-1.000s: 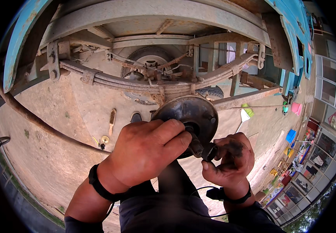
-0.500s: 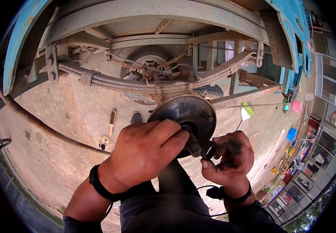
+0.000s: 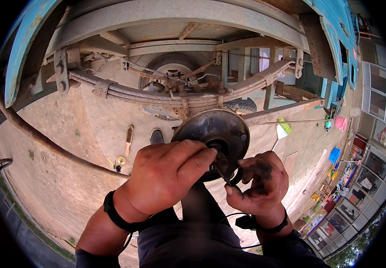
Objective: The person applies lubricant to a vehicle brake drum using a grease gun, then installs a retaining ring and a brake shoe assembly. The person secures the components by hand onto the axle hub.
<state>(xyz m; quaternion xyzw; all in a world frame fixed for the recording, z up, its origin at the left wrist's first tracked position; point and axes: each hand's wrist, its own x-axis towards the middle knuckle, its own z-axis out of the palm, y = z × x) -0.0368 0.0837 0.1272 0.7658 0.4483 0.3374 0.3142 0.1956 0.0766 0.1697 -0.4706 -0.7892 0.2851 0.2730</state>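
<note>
A dark, greasy round metal plate stands at the end of the axle, with a short axle stub sticking out of its middle toward me. My left hand is closed, its thumb and fingers pressed against the stub close to the plate; the fingertips' undersides are hidden. Between thumb and fingers of my right hand is a dark metal ring, tilted and right at the stub's free end. Whether the ring has slipped over the tip cannot be made out. Black grease marks the right fingers.
A rusty leaf spring crosses behind the plate, under a blue vehicle body. A brown hose curves at left. On the ground lie a wire brush and a small brass-coloured disc. A green-and-white dustpan lies right.
My right hand has moved slightly left with the ring, which now meets the tip of the stub. My left hand keeps its place on the stub.
</note>
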